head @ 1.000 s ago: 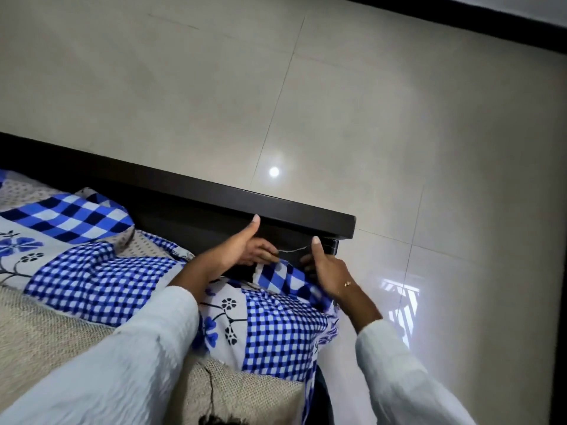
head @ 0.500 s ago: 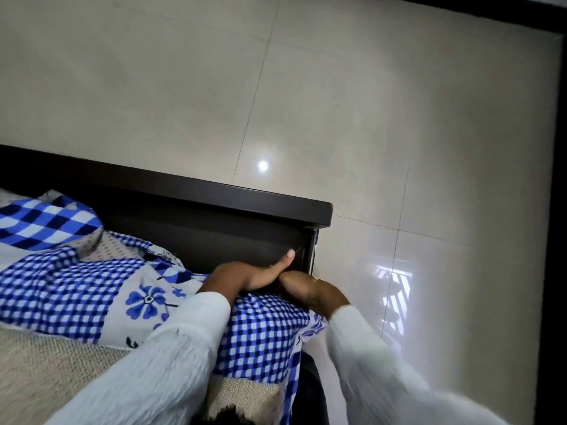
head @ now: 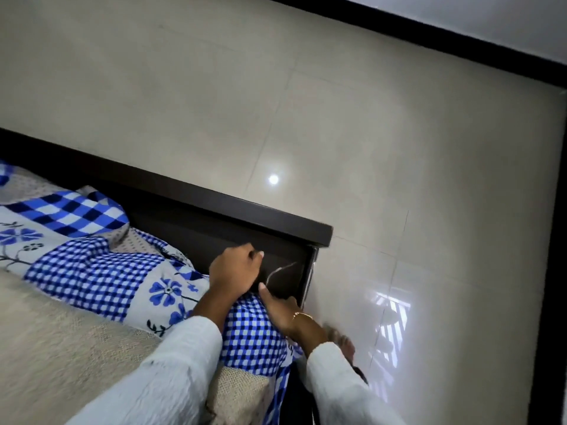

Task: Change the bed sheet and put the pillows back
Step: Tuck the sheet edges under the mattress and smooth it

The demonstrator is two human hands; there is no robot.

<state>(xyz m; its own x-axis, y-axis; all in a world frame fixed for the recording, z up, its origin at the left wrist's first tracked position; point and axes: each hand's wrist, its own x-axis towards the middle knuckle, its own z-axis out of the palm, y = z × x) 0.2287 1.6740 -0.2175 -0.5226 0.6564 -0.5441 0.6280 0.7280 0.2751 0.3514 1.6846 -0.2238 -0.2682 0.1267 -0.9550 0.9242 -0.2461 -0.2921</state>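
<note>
You have one bed sheet point(head: 92, 271) in view, blue-and-white checked with flower panels, and both your hands at work on it. It lies bunched along the dark footboard point(head: 214, 207), its long axis running from the left edge of the view toward the bed's near corner, where its end points down over the edge. Beside it the beige mattress point(head: 61, 348) is bare.

Your left hand point(head: 234, 271) is curled into a loose fist at the corner, pressed against the footboard's inner face; you cannot tell whether its grip has cloth in it. Your right hand point(head: 280, 311), with one thin bracelet point(head: 302, 315) at the wrist, rests on the checked corner with the thumb raised and the fingers hidden down the side, so its grip cannot be told either. Both sleeves are white. The pale tiled floor point(head: 368, 148) shows one round light reflection.
</note>
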